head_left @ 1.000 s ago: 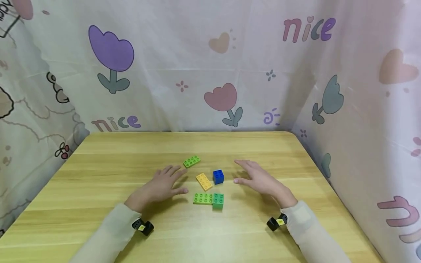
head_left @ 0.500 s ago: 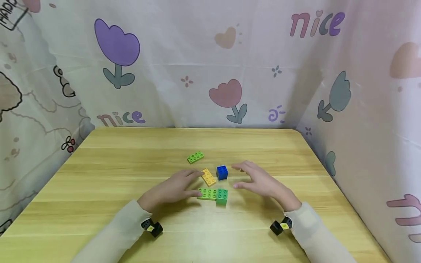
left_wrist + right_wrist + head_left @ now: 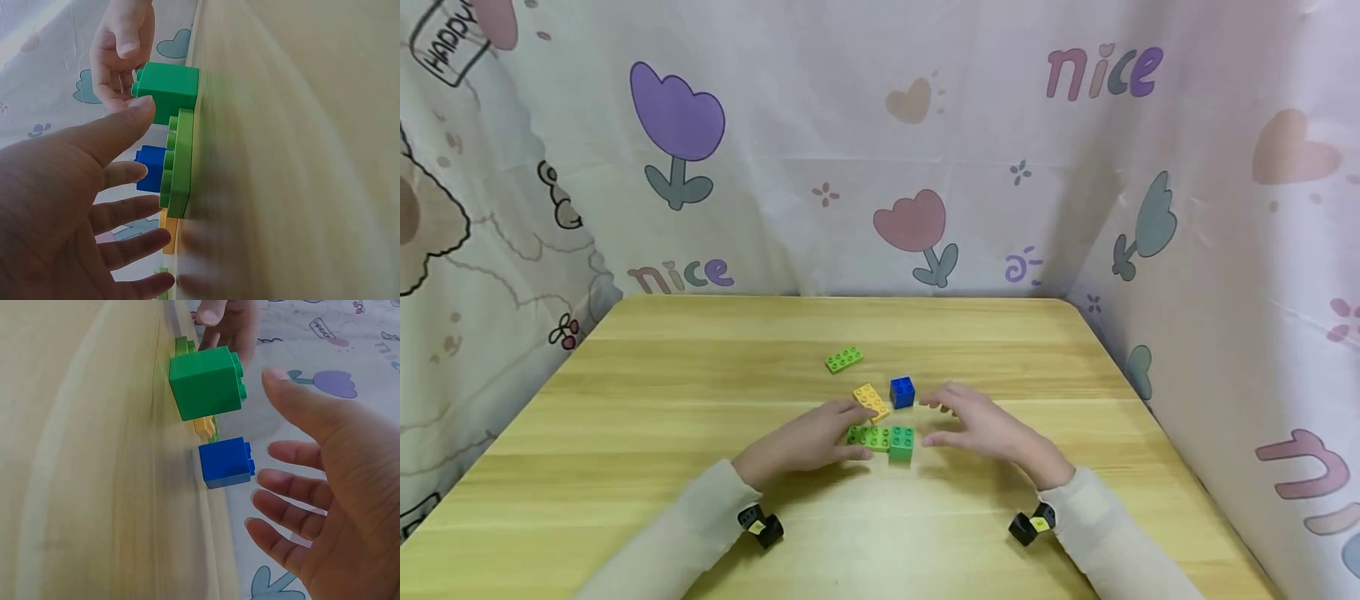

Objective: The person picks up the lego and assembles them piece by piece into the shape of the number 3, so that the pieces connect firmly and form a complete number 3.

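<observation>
In the head view my left hand [image 3: 812, 437] hovers at the left end of a flat lime-green building brick [image 3: 874, 438], fingers spread, holding nothing. A taller green brick [image 3: 901, 444] stands against that lime brick's right end. Just right of it is my right hand [image 3: 988, 427], fingers loosely bent with a gap to the bricks. Behind the lime brick lie a flat yellow brick [image 3: 869, 400] and a blue brick [image 3: 902, 392]. The left wrist view has my left thumb tip overlapping the green brick [image 3: 169, 87]; contact cannot be told.
Another flat lime-green brick [image 3: 844, 360] lies farther back on the wooden table [image 3: 700, 358]. A printed curtain [image 3: 775, 217] hangs behind the table and along both sides. Each wrist wears a small black camera.
My left hand has moved right, from beside the bricks to over the front lime brick's left end. My right hand has come slightly nearer the green brick. The bricks appear unmoved; the head view shifted slightly.
</observation>
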Demonstrator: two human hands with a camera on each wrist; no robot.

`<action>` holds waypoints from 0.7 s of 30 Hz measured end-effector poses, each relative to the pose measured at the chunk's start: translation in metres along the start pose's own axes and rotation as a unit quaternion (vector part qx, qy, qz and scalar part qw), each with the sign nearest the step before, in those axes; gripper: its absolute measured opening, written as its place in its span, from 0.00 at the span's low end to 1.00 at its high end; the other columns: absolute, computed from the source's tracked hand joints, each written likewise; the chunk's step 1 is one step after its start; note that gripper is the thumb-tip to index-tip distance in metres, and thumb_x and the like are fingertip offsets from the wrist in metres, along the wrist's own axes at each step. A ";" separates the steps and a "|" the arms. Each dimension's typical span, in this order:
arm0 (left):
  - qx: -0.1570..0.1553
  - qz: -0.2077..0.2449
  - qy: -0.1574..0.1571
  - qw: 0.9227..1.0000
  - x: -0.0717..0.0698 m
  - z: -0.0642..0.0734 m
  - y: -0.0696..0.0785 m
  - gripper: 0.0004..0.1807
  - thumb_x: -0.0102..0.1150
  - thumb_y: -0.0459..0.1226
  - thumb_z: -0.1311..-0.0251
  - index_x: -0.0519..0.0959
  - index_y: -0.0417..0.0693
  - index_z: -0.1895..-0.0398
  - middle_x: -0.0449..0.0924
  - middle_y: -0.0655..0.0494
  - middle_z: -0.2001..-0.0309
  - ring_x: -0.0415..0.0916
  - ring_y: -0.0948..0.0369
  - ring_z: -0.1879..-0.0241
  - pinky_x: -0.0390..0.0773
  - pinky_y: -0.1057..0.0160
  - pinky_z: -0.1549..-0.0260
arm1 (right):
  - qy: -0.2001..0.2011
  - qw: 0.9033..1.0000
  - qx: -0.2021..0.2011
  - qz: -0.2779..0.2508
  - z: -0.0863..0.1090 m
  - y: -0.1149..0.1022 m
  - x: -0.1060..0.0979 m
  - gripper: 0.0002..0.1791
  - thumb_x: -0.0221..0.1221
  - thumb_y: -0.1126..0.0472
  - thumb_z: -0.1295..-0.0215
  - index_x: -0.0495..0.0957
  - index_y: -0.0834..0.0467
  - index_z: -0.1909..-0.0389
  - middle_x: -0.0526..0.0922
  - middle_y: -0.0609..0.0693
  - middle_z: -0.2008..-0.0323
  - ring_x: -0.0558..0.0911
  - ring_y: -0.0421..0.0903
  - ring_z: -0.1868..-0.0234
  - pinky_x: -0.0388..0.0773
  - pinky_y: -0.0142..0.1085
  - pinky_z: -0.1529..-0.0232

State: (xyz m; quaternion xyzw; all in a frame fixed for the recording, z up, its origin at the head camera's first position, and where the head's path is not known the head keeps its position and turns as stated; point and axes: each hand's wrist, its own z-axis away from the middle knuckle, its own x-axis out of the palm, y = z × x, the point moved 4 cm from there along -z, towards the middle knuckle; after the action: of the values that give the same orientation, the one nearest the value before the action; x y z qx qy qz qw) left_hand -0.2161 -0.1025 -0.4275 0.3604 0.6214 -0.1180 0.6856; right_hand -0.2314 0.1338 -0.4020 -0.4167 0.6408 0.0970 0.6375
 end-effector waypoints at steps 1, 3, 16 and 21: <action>-0.001 -0.001 -0.001 1.000 0.001 -0.001 -0.001 0.36 0.46 0.62 0.47 0.62 0.56 0.37 0.64 0.56 0.42 0.63 0.57 0.44 0.65 0.54 0.48 | -0.003 1.000 -0.001 0.000 0.000 0.000 0.001 0.36 0.58 0.35 0.52 0.68 0.49 0.44 0.72 0.41 0.52 0.71 0.40 0.54 0.68 0.37 0.54; 0.000 -0.004 -0.003 1.000 0.002 -0.001 -0.002 0.35 0.45 0.62 0.46 0.63 0.56 0.38 0.66 0.56 0.43 0.64 0.57 0.45 0.65 0.55 0.48 | -0.008 1.000 -0.004 -0.001 -0.001 0.000 0.002 0.35 0.57 0.36 0.51 0.68 0.50 0.44 0.72 0.42 0.53 0.71 0.40 0.55 0.69 0.36 0.56; 0.025 0.013 -0.006 1.000 0.005 -0.010 -0.011 0.30 0.50 0.61 0.48 0.70 0.57 0.45 0.71 0.60 0.49 0.66 0.60 0.49 0.66 0.57 0.50 | -0.040 0.999 -0.029 0.012 -0.004 0.002 0.015 0.28 0.58 0.40 0.48 0.71 0.51 0.50 0.74 0.41 0.64 0.73 0.37 0.62 0.71 0.33 0.59; 0.040 0.008 -0.009 0.999 0.003 -0.014 -0.012 0.29 0.53 0.59 0.49 0.72 0.57 0.46 0.71 0.61 0.51 0.67 0.62 0.52 0.68 0.58 0.52 | -0.063 0.997 -0.035 -0.006 -0.007 0.002 0.022 0.28 0.55 0.39 0.46 0.71 0.50 0.49 0.74 0.39 0.65 0.73 0.36 0.64 0.71 0.32 0.60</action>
State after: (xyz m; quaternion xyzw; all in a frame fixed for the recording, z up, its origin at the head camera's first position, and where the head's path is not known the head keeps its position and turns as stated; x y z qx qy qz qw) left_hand -0.2340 -0.1010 -0.4337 0.3912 0.6075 -0.1405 0.6769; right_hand -0.2347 0.1214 -0.4215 -0.4358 0.5931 0.1415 0.6620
